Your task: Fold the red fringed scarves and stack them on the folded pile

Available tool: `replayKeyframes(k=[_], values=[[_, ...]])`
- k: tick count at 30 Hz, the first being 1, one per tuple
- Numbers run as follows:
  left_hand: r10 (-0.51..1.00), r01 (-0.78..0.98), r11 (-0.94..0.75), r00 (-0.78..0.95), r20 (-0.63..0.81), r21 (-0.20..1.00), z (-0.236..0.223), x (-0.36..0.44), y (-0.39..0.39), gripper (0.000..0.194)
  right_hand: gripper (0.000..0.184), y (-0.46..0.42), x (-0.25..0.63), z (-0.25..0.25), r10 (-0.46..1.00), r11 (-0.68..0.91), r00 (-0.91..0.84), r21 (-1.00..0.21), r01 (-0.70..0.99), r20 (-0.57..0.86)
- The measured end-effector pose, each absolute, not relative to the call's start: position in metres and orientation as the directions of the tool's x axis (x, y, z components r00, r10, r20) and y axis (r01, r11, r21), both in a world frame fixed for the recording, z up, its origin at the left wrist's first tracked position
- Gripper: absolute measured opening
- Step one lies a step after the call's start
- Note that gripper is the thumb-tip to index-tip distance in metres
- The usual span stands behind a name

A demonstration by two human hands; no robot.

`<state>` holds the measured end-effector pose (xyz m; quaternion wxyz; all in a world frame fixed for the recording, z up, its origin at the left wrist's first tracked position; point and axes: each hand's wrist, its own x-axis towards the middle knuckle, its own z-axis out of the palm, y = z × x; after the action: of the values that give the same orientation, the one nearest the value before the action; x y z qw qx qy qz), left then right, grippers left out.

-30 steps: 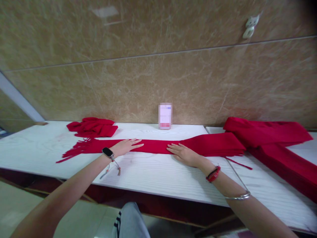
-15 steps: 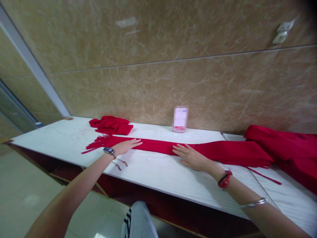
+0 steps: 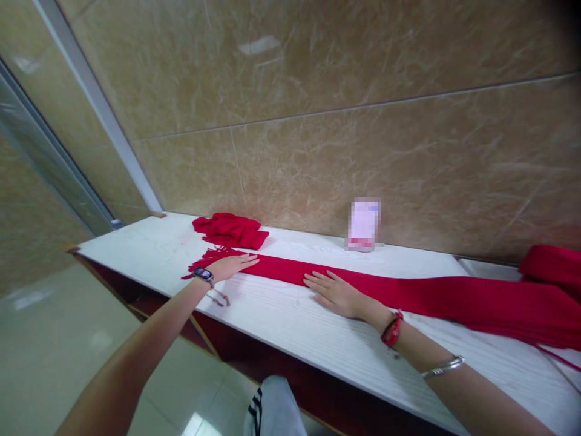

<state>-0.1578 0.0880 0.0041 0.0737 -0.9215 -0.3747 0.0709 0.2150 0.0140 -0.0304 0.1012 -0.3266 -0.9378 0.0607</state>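
One left hand [image 3: 231,266] and one right hand [image 3: 336,295], fingers stretched out, resting on a red fringed scarf [image 3: 281,269]
Neither's gripping; it runs lengthwise along the bench [image 3: 272,315], white top showing between it and the front edge. Crumpled red cloth [image 3: 230,231] just behind its left end, blurred-out phone [image 3: 364,223] near the wall [image 3: 299,169].

The table [image 3: 272,309] is white with a faint wavy grain. A red scarf [image 3: 285,270] lies flat along it, between the front and back edges, its fringe [image 3: 213,257] toward the left end. Just behind the fringe, near the back edge, sits a crumpled red cloth [image 3: 233,230]. Farther right, a phone [image 3: 364,224], its screen blurred, stands near the back edge. Farthest right along that edge lies a red bundle [image 3: 551,266], partly out of view.
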Motion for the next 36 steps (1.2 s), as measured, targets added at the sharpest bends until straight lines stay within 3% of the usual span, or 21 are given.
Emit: replayKeyframes(k=[4,10,21,25,28,32,36], values=[[0.788,0.759,-0.610,0.611,-0.075,-0.229,0.009,-0.193,0.102,0.065,0.048,0.015,0.214,-0.032,0.626,0.779,-0.763,-0.189,0.598,0.162],[0.826,0.800,-0.532,0.562,0.037,-0.278,0.007,-0.201,0.107,0.062,0.049,0.016,0.214,-0.034,0.622,0.782,-0.766,-0.181,0.597,0.162],[0.875,0.812,-0.481,0.467,-0.129,-0.330,0.012,-0.202,0.101,0.077,0.049,0.015,0.213,-0.032,0.633,0.772,-0.762,-0.178,0.610,0.135],[0.870,0.844,-0.491,0.463,-0.171,-0.216,0.024,-0.157,0.092,0.076,0.050,0.014,0.213,-0.031,0.618,0.786,-0.766,-0.144,0.601,0.178],[0.780,0.776,-0.626,0.625,-0.043,-0.079,0.012,-0.105,0.079,0.052,0.050,0.013,0.213,-0.032,0.629,0.775,-0.745,-0.106,0.623,0.223],[0.779,0.779,-0.625,0.626,0.027,-0.040,-0.018,-0.066,0.064,0.044,0.050,0.010,0.212,-0.032,0.671,0.740,-0.721,-0.098,0.665,0.174],[0.797,0.797,-0.603,0.603,-0.032,-0.024,-0.027,-0.068,0.064,0.045,0.049,0.008,0.214,-0.031,0.688,0.722,-0.705,-0.062,0.689,0.171]])
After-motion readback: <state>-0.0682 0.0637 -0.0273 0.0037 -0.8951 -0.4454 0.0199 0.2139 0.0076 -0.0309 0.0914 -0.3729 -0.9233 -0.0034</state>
